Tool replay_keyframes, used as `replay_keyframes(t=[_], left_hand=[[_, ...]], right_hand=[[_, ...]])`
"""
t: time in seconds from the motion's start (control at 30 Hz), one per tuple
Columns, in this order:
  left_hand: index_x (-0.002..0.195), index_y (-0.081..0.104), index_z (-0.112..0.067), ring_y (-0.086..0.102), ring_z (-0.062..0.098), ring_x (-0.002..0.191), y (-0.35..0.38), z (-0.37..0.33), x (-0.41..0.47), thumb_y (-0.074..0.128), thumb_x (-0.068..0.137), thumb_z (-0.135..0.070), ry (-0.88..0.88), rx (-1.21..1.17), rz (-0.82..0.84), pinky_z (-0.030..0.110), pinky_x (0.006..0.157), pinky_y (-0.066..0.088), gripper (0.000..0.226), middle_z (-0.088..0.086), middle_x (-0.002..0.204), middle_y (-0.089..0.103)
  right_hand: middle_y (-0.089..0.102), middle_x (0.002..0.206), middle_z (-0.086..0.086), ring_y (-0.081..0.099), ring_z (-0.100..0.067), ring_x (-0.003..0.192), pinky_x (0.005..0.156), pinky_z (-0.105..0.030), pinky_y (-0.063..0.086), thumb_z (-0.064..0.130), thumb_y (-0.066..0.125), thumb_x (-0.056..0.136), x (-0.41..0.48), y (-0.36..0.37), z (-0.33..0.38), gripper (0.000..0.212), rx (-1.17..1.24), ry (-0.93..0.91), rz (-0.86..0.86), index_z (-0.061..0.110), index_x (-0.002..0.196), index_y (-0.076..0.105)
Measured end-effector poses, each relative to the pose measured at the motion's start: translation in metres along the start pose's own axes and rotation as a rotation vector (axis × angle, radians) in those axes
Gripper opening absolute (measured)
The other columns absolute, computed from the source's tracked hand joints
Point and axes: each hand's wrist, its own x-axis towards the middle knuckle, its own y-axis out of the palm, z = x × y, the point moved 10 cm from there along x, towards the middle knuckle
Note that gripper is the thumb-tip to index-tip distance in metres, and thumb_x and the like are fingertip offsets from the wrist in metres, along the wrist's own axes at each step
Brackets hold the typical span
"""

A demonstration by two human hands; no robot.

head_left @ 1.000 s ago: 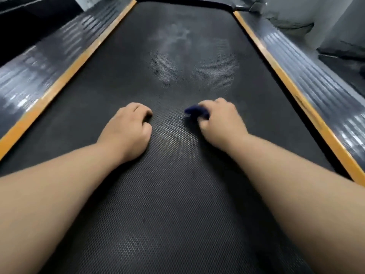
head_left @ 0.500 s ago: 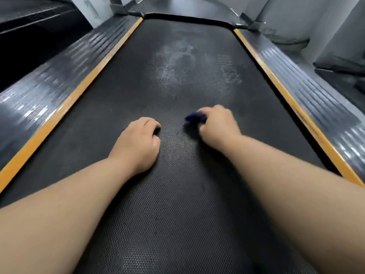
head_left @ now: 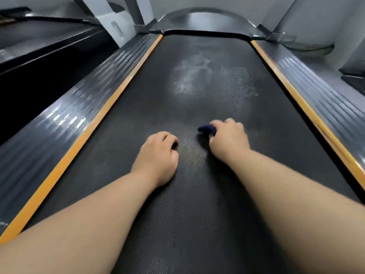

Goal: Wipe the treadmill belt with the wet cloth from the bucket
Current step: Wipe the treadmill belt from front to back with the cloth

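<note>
**Right hand presses a blue cloth on the belt while the left fist props beside it**

The treadmill belt (head_left: 154, 107) fills most of the frame. It is a dark, textured strip whose long axis runs from the bottom edge up to the top centre, narrowing as it goes. A grey ribbed side rail lies along each flank, the left side rail (head_left: 65, 119) in the left half of the frame and the right side rail (head_left: 320, 99) in the right half. An orange strip separates each rail from the belt, one at left (head_left: 93, 123) and one at right (head_left: 311, 115). The belt's far end meets a curved dark motor cover (head_left: 205, 18) at top centre. A pale dusty smear (head_left: 189, 76) marks the belt in the upper middle, above both hands.

Two bare forearms enter from the bottom corners and angle toward the centre. The left hand (head_left: 158, 157) rests on the belt just below centre. Its fingers are curled under into a fist and nothing shows in them. The right hand (head_left: 229, 137) sits slightly higher and to the right, near the left hand but apart from it. Its fingers are bunched down over the cloth (head_left: 206, 129), clamping it against the belt.

Only a small dark blue lump of the cloth shows, poking out of the hand toward frame left. That visible part lies across the belt, roughly left to right, and the rest is hidden under the palm.
</note>
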Motion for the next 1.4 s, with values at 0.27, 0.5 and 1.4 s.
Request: replay_keyframes(t=[0.27, 0.5, 1.4], left_hand=[[0.102, 0.061, -0.018, 0.047, 0.025, 0.105, 0.004, 0.006, 0.007, 0.035, 0.075, -0.028, -0.026, 0.021, -0.009, 0.035, 0.093, 0.036, 0.039, 0.0, 0.114, 0.054], [0.108, 0.061, -0.016, 0.042, 0.022, 0.115, 0.007, 0.007, 0.007, 0.042, 0.079, -0.023, -0.068, 0.036, 0.061, 0.034, 0.102, 0.029, 0.036, 0.001, 0.125, 0.05], [0.129, 0.05, -0.015, 0.031, 0.03, 0.134, -0.03, 0.107, -0.014, 0.037, 0.081, -0.044, -0.2, 0.165, 0.09, 0.046, 0.113, 0.024, 0.058, 0.011, 0.146, 0.037]], right_hand=[[0.048, 0.114, -0.003, 0.042, -0.029, 0.103, 0.087, -0.039, 0.041, 0.028, 0.053, 0.087, -0.047, 0.008, 0.041, 0.035, 0.071, -0.237, 0.019, 0.032, 0.121, 0.055], [0.043, 0.127, -0.008, 0.037, -0.033, 0.117, 0.094, -0.042, 0.037, 0.023, 0.048, 0.091, 0.034, 0.005, -0.024, 0.039, -0.006, 0.14, 0.127, 0.034, 0.128, 0.05], [0.038, 0.131, -0.01, 0.035, -0.033, 0.117, 0.096, -0.041, 0.033, 0.025, 0.048, 0.09, 0.02, 0.006, 0.001, 0.035, 0.015, 0.296, 0.022, 0.029, 0.125, 0.051]])
